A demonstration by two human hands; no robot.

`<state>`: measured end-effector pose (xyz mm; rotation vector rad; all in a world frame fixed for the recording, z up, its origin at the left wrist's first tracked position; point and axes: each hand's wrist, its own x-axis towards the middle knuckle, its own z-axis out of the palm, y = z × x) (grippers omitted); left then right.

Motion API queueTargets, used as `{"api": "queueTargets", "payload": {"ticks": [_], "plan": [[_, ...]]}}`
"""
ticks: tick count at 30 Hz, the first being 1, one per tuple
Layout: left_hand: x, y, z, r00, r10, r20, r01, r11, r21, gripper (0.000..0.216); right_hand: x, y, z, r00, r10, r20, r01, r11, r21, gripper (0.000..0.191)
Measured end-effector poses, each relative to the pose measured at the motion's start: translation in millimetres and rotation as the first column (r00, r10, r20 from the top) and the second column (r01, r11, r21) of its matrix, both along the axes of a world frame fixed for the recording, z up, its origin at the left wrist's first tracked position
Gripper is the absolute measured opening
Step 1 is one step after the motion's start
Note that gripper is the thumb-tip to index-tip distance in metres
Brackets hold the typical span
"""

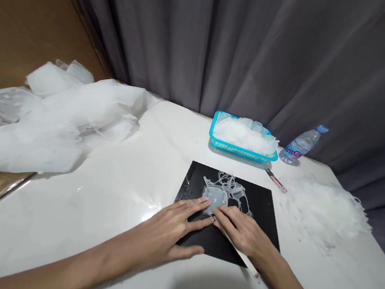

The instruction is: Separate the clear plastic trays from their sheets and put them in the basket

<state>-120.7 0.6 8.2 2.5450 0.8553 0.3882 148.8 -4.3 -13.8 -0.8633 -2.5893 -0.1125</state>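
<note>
A black mat [265, 208] lies on the white table [109, 200]. On it rests a small translucent squarish piece [214, 197] with thin clear strands [234, 188] tangled behind it. My left hand [174, 228] lies flat with fingers stretched out, fingertips pressing the piece's near left edge. My right hand [243, 231] is closed around a thin stick-like tool [236, 251], its tip at the piece's near edge.
A turquoise basket [227, 146] of clear pieces stands behind the mat, a water bottle [299, 147] to its right. Tweezers [275, 179] lie beside the mat. A heap of clear trimmings [324, 210] is at right, bunched white plastic sheeting [52, 119] at left, grey curtain behind.
</note>
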Motion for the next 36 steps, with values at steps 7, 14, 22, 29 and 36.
{"api": "queueTargets", "payload": {"ticks": [7, 14, 22, 29, 36], "plan": [[10.2, 2.7, 8.5, 0.901, 0.373, 0.220, -0.323, 0.917, -0.234, 0.028, -12.4, -1.3, 6.3, 0.985, -0.104, -0.138, 0.103, 0.995, -0.013, 0.037], [33.7, 13.4, 5.6, 0.820, 0.520, 0.240, -0.248, 0.700, -0.670, 0.040, -30.0, -9.6, 8.1, 0.922, -0.178, -0.343, 0.152, 0.983, -0.101, 0.030], [28.5, 15.6, 7.6, 0.828, 0.434, 0.355, -0.082, 0.721, -0.688, 0.035, -37.7, -19.4, 14.8, 0.902, -0.214, -0.374, 0.124, 0.960, -0.252, 0.028], [23.9, 16.6, 7.0, 0.760, 0.574, 0.304, -0.142, 0.604, -0.784, 0.016, 5.0, 23.1, 32.3, 0.516, -0.615, -0.596, 0.264, 0.776, -0.572, 0.021], [20.6, 21.6, -7.8, 0.731, 0.629, 0.266, -0.194, 0.565, -0.802, 0.009, 82.6, 77.3, 33.3, 0.047, -0.671, -0.740, 0.220, 0.729, -0.648, 0.040]]}}
